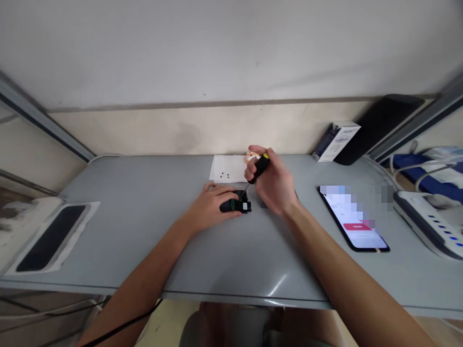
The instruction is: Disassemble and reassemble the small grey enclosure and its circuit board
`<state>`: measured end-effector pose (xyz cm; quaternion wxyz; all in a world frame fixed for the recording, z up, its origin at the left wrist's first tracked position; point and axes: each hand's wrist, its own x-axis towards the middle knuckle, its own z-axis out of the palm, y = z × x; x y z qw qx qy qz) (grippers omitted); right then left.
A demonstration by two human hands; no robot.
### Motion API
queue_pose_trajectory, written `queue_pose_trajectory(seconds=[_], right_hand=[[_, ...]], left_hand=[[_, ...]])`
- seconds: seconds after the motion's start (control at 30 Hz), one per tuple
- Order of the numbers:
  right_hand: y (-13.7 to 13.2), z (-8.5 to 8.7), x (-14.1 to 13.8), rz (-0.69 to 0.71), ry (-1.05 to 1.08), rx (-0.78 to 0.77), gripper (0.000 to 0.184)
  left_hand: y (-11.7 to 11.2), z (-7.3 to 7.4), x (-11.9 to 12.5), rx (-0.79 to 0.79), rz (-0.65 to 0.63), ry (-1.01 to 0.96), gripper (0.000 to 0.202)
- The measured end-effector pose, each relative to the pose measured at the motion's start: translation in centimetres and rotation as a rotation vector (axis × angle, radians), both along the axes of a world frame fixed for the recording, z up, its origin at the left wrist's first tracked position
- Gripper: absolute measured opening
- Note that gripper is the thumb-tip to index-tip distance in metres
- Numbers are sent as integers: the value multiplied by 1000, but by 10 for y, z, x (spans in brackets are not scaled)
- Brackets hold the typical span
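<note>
My left hand (pixel 211 205) lies on the grey table (pixel 144 231), its fingers closed around a small black device (pixel 237 205) with a green part showing. My right hand (pixel 272 185) is wrapped round a screwdriver (pixel 259 168) with a black handle and a yellow cap. The tool is tilted, with its thin tip pointing down at the device. Just behind the hands lies a white sheet of paper (pixel 226 168) with small dark bits, perhaps screws, on it.
A lit phone (pixel 352 219) lies to the right. Farther right there is a white power strip (pixel 430 224) with cables. A white box (pixel 336 140) and a dark object (pixel 376 127) lean at the back right. A dark phone (pixel 50 238) rests on white packaging at the left.
</note>
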<state>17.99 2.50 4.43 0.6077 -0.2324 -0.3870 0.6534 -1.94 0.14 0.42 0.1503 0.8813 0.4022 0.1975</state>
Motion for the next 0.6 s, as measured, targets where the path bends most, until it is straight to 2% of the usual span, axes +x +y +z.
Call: queue_pose_trajectory(seconds=[0.1,0.23,0.3,0.37,0.5,0.6], right_hand=[[1,-1,2,-31,-51,25,47],[1,-5,2,-198,-238,129,59],[1,-8,2,-269,-333,190,53],[1,-10,2,-275,-387,245,47],[1,-11,0,-185,-377,238,47],[-6,-3,-3,-267,-251,162,52]], left_hand=[[0,-1,0,6,-4,5,27],[0,0,-1,21,-30,-2,26],[0,0,-1,27,-39,-2,25],[0,0,-1,36,-42,5,26],[1,-1,-3,61,-53,30,28],[0,1,-3,68,-61,46,27]])
